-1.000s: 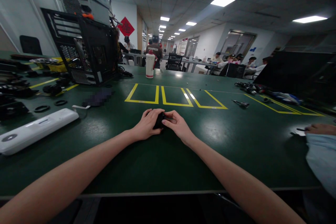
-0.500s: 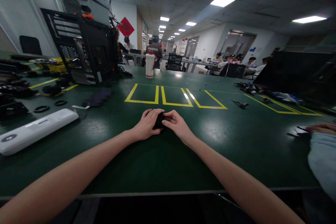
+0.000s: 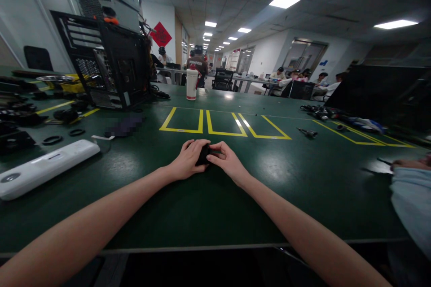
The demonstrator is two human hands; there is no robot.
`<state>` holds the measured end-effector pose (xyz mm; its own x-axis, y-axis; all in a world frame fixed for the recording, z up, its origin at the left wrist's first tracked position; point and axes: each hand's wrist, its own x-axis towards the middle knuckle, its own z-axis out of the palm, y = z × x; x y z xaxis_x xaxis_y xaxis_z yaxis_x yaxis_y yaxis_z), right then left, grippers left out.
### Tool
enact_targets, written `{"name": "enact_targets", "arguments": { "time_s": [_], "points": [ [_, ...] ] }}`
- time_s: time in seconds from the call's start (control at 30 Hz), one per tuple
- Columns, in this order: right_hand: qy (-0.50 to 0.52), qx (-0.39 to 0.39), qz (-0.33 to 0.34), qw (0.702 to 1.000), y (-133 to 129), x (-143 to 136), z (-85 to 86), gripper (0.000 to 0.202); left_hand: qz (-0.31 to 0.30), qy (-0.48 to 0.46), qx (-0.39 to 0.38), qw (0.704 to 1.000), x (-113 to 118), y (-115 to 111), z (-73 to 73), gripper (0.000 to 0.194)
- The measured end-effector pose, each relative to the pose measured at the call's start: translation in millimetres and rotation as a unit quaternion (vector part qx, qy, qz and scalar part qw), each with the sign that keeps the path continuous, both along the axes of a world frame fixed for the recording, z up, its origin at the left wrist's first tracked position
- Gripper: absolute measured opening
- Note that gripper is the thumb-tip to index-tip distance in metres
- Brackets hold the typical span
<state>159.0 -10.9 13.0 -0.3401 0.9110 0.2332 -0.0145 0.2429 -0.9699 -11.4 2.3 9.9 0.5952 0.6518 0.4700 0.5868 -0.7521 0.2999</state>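
Observation:
A small dark, rounded object (image 3: 204,154) sits between my two hands, low over the green table (image 3: 208,206); its kind cannot be made out. My left hand (image 3: 189,159) is wrapped round it from the left, fingers over the top and thumb below. From the right, my right hand (image 3: 225,161) pinches at its side with thumb and forefinger. Whether a thin part lies inside that pinch is hidden. Most of the dark object is covered by my left fingers.
Yellow tape outlines (image 3: 227,134) lie ahead of my hands, with a white cup (image 3: 192,84) beyond. Left stand a black computer case (image 3: 117,63) and a long white device (image 3: 50,166). A dark cone-shaped part (image 3: 308,133) lies right. Another person's sleeve (image 3: 412,197) enters at the right edge.
My hands keep almost the same pose round the dark object. At the right edge, the other person's hand and sleeve have shifted slightly to the left.

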Motion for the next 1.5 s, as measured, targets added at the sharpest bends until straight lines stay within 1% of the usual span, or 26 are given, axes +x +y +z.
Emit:
{"name": "enact_targets", "arguments": {
  "time_s": [0.1, 0.2, 0.33, 0.47, 0.67, 0.77, 0.87, 1.0, 1.07, 1.23, 1.4, 1.5],
  "points": [
    [-0.005, 0.014, -0.018, 1.000, 1.7, -0.4, -0.5, 0.021, 0.003, -0.003, 0.005, 1.000, 1.3, 1.0, -1.4, 0.060],
    [-0.013, 0.017, -0.024, 0.999, 3.9, -0.2, -0.5, 0.026, 0.008, -0.005, 0.014, 1.000, 1.9, 2.7, -4.0, 0.059],
    [-0.017, -0.010, -0.009, 1.000, 2.9, 0.4, 1.4, 0.033, 0.007, -0.004, 0.014, 1.000, 1.1, 3.0, -4.8, 0.059],
    [-0.001, -0.005, 0.009, 1.000, -1.4, 0.4, 1.9, 0.033, 0.005, 0.001, 0.007, 1.000, 0.2, 1.3, -2.7, 0.060],
    [0.000, 0.027, -0.027, 0.999, 0.4, -0.7, -2.3, 0.020, 0.008, -0.001, 0.006, 1.000, 0.9, 1.7, -2.6, 0.060],
    [-0.011, 0.024, -0.033, 0.999, 3.5, 0.4, -3.2, 0.025, 0.007, -0.004, 0.006, 1.000, 1.3, 1.9, -2.5, 0.059],
    [-0.027, -0.001, -0.030, 0.999, 4.7, 2.2, -2.9, 0.034, 0.005, -0.001, 0.004, 1.000, 1.1, 1.5, -2.1, 0.058],
    [-0.007, -0.010, 0.002, 1.000, 2.7, 2.3, -2.6, 0.035, 0.002, -0.001, 0.006, 1.000, 0.6, 1.5, -2.3, 0.060],
    [0.009, -0.001, 0.008, 1.000, 1.4, 1.2, -2.6, 0.033, 0.003, 0.000, 0.007, 1.000, 0.5, 1.8, -2.7, 0.060],
    [0.007, 0.016, -0.023, 1.000, 2.2, -0.9, -2.2, 0.022, 0.009, -0.001, 0.010, 1.000, 1.2, 2.5, -3.7, 0.061],
    [-0.013, -0.003, -0.040, 0.999, 5.4, 0.2, -2.0, 0.031, 0.007, -0.004, 0.010, 1.000, 1.3, 2.8, -4.0, 0.060],
    [-0.018, -0.022, -0.023, 0.999, 4.9, 1.0, -2.5, 0.034, 0.006, -0.003, 0.008, 1.000, 0.7, 2.2, -3.3, 0.060]
  ]
}}
